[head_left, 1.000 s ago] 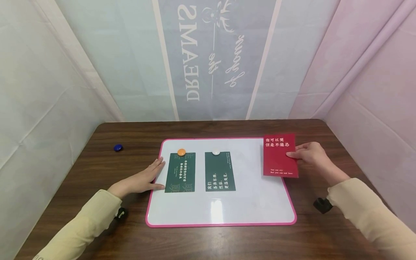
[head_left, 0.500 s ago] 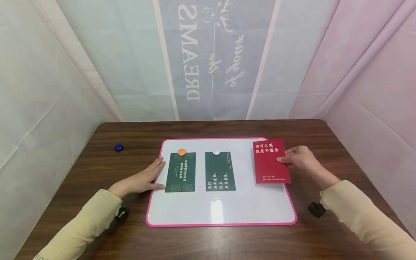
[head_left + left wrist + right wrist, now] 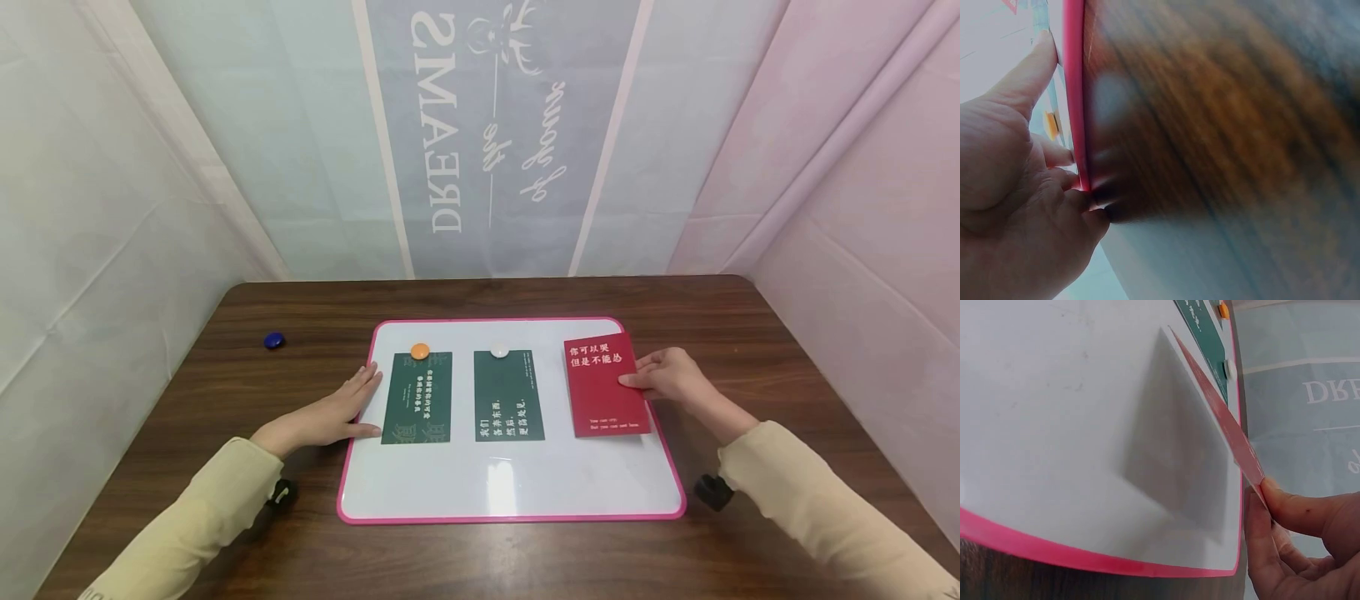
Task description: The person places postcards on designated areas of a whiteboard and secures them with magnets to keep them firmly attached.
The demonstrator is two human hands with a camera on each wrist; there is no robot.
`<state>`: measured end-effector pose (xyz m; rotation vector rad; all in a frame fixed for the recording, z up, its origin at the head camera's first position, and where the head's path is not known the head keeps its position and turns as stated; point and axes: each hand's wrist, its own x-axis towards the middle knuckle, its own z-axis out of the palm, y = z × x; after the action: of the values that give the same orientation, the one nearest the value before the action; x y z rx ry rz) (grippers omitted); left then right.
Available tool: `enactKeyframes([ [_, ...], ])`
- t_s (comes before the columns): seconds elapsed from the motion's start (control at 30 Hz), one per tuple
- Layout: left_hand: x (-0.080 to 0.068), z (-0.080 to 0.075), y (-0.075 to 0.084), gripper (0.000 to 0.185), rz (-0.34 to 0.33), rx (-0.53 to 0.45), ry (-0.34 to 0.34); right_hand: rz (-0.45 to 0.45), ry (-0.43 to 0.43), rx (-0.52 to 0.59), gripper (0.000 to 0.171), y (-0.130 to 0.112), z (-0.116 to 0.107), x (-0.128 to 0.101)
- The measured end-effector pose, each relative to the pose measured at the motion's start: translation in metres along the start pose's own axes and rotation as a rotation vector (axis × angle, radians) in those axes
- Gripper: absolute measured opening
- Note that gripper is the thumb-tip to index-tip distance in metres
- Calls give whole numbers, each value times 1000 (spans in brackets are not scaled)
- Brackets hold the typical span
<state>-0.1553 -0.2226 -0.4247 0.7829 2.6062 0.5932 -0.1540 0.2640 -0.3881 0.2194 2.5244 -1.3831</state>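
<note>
A red card with white lettering is pinched at its right edge between the thumb and fingers of my right hand. In the right wrist view the card slants over the whiteboard, its shadow falling beneath. On the pink-rimmed whiteboard lie two green cards, the left one under an orange round magnet, the middle one under a white magnet. My left hand rests on the board's left edge, fingers extended; in the left wrist view its fingertips meet the pink rim.
A blue round magnet sits on the brown wooden table, left of the board. Behind the table hangs a fabric backdrop with mirrored lettering. Pale cloth walls stand at both sides.
My right hand has carried the red card leftward and toward me, from the board's right edge to over its right part. The left hand has stayed in place.
</note>
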Motion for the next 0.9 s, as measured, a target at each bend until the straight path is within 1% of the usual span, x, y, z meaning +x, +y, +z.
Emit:
enactKeyframes([
  [0.3, 1, 0, -3, 89, 4, 13, -15, 11, 2, -21, 55, 5, 10, 5],
  [0.47, 2, 0, -3, 90, 13, 25, -15, 12, 8, -44, 52, 8, 12, 8],
  [0.63, 3, 1, -5, 91, 12, 48, -18, 12, 35, -124, 50, 8, 14, 8],
  [0.77, 2, 0, -5, 91, 21, 59, -20, -9, 50, -197, 50, 8, 16, 7],
  [0.9, 2, -2, -4, 91, 27, 66, -22, -26, 55, -216, 49, 9, 19, 5],
])
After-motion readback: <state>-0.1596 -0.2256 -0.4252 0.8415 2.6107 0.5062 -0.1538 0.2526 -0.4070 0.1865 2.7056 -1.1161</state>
